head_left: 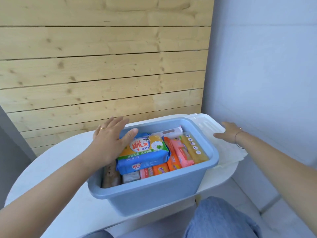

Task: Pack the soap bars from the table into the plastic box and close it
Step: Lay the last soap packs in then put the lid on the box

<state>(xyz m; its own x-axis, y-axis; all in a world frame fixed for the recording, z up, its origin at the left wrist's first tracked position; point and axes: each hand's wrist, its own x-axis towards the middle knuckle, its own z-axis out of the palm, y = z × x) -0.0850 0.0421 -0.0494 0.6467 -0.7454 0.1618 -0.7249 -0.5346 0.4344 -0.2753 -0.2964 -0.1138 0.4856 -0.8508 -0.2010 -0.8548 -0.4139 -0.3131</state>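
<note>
both hands are spread flat: the left hand on the box rim, the right hand over the lid. the lid looks light and bendy, best gripped by its long edges

1 box, approx 9 soaps

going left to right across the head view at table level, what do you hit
left hand → blue and green soap pack → orange soap bar → pink soap bar → yellow soap bar → white lid → right hand
</note>
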